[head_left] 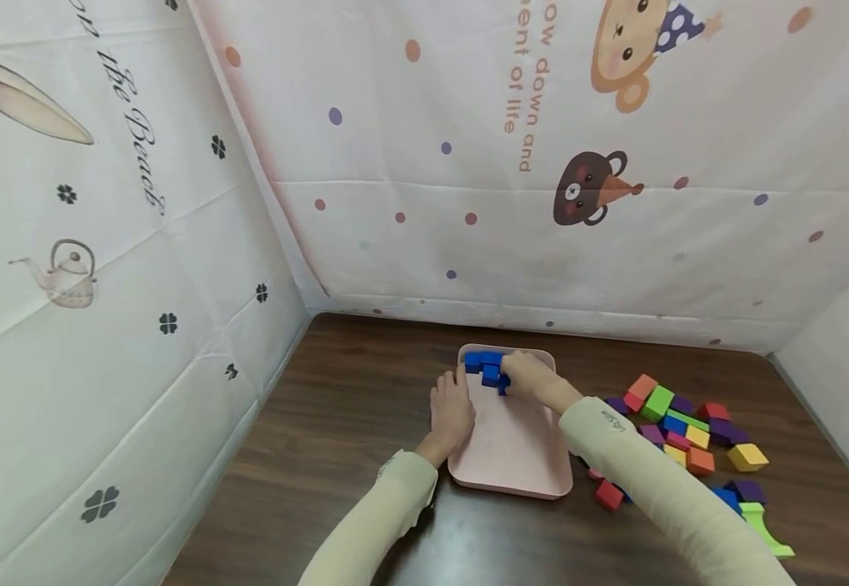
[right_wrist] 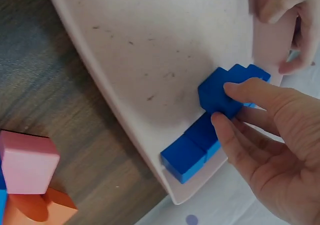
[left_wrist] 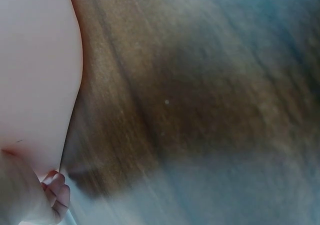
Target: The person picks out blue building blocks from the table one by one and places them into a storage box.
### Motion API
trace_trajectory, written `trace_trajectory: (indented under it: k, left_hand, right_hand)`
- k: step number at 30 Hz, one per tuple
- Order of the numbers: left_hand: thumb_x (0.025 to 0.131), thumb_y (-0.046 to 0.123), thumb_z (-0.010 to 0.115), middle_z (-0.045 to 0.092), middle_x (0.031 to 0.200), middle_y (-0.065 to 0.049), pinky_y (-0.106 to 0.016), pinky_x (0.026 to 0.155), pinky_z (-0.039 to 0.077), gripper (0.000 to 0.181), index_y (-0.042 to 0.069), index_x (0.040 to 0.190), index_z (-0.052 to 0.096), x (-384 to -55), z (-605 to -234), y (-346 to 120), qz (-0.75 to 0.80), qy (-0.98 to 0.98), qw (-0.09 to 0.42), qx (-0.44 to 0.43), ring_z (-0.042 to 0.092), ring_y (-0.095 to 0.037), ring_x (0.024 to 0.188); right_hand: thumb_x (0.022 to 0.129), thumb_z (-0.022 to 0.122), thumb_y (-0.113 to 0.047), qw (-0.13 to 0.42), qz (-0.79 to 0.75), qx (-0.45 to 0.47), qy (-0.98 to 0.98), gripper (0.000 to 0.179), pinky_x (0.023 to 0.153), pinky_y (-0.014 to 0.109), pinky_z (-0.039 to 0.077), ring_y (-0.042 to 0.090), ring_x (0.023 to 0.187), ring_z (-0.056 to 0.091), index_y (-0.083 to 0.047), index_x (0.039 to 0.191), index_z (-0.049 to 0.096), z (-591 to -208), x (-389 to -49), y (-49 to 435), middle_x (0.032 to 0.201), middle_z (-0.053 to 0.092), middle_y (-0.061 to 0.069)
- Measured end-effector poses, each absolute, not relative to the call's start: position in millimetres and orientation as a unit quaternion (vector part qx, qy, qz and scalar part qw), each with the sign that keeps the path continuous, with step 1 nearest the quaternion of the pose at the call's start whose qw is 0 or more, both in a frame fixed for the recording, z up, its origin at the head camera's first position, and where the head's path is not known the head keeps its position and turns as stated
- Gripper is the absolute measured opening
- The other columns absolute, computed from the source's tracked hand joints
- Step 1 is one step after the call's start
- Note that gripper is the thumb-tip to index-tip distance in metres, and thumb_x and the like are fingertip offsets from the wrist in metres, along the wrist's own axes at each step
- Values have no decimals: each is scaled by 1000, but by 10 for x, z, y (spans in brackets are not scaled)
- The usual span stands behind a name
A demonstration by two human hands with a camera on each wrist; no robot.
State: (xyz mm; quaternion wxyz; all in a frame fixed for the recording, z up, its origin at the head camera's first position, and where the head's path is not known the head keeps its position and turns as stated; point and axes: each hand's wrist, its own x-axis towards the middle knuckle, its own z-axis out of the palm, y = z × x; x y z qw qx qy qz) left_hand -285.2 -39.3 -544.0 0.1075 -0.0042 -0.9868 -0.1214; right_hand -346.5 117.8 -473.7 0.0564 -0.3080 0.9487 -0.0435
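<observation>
A pink tray (head_left: 508,456) lies on the table, with several blue blocks (head_left: 474,361) gathered along its far end. My right hand (head_left: 530,376) reaches into that end. In the right wrist view its thumb and a finger pinch a blue block (right_wrist: 215,92) beside the other blue ones; part of this group is hidden behind the fingers. At the tray's left side, my left hand (head_left: 453,411) grips the rim, thumb toward the inside and fingers outside. Only a corner of the left wrist view shows the left hand's curled fingers (left_wrist: 59,197).
Right of the tray lies a loose pile of coloured blocks, including a yellow block (head_left: 748,457), a red block (head_left: 609,495) and a green arched block (head_left: 764,529). My right forearm crosses over part of it. Printed cloth walls (head_left: 424,244) border the brown table (head_left: 351,391).
</observation>
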Motion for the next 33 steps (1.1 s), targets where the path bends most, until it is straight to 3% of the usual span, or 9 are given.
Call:
trace_trajectory:
  k: [7,11,14,21,27,33]
  left_hand:
    - [93,23,73,61,126,-12,-40,92,51,70,9,152,39,-2854,-5473,-391,-90,-991,99,11,57,-26,113]
    - [93,22,72,62,125,-12,-41,93,51,68,10,152,40,-2842,-5457,-400,-90,-991,99,9,57,-27,113]
    - [94,21,71,62,125,-12,-41,93,51,66,9,151,40,-2836,-5450,-374,-87,-991,103,6,57,-27,112]
    - [96,23,68,62,126,-11,-40,94,51,65,10,152,38,-2833,-5455,-320,-76,-992,96,5,56,-26,112]
    - [97,24,67,62,126,-11,-39,94,50,64,9,153,38,-2855,-5449,-324,-61,-993,98,5,55,-25,110]
    - [96,22,68,61,127,-13,-41,95,50,66,8,153,37,-2879,-5456,-311,-71,-993,89,2,55,-27,113]
  right_hand:
    - [82,80,1,28,-51,-298,953,13,70,35,56,18,77,62,1,92,71,-4764,-3453,1133,88,71,12]
    - [86,80,-8,10,-32,-285,958,24,79,40,60,26,93,71,-2,107,71,-4768,-3451,1170,104,71,15]
    - [90,78,-17,2,-33,-270,962,25,76,44,60,29,95,71,-6,111,72,-4676,-3421,1312,108,70,14]
    - [94,70,-16,-23,-94,-264,960,13,53,31,51,13,63,60,-5,101,74,-4353,-3198,1943,83,70,5]
    - [92,72,-14,35,-92,-274,957,12,58,26,53,7,64,55,-6,100,75,-4279,-2936,2479,83,71,3]
    - [87,80,-15,169,-105,-324,925,28,84,41,60,20,93,65,-10,113,72,-4441,-2643,2756,108,68,8]
